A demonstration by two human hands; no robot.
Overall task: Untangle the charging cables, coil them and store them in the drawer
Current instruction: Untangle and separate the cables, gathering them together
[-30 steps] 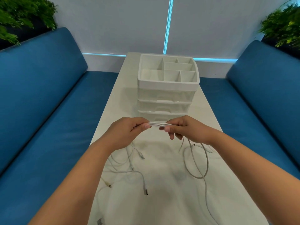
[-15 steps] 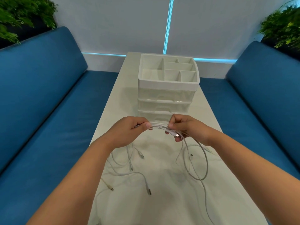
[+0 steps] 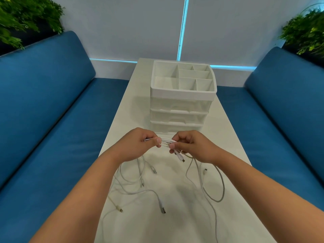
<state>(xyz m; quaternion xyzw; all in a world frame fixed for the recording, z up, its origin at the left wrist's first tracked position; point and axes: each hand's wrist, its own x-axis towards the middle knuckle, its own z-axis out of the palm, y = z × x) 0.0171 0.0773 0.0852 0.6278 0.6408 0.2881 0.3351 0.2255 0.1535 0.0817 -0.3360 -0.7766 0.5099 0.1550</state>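
Above white table (image 3: 175,225), left hand (image 3: 138,144) and right hand (image 3: 190,146) pinch thin white charging cables (image 3: 165,142); light, limp, tangle-prone; better grasped near plugs.

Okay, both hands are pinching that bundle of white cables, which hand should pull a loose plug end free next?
Probably the right hand: a white plug end hangs just below its fingers, while the left hand pinches the bundle of white charging cables and can anchor it.

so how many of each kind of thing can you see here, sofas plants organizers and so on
blue sofas: 2
green plants: 2
white drawer organizer: 1
white table: 1
hands holding the white cables: 2
cables: tangled, count unclear
total without cables: 8
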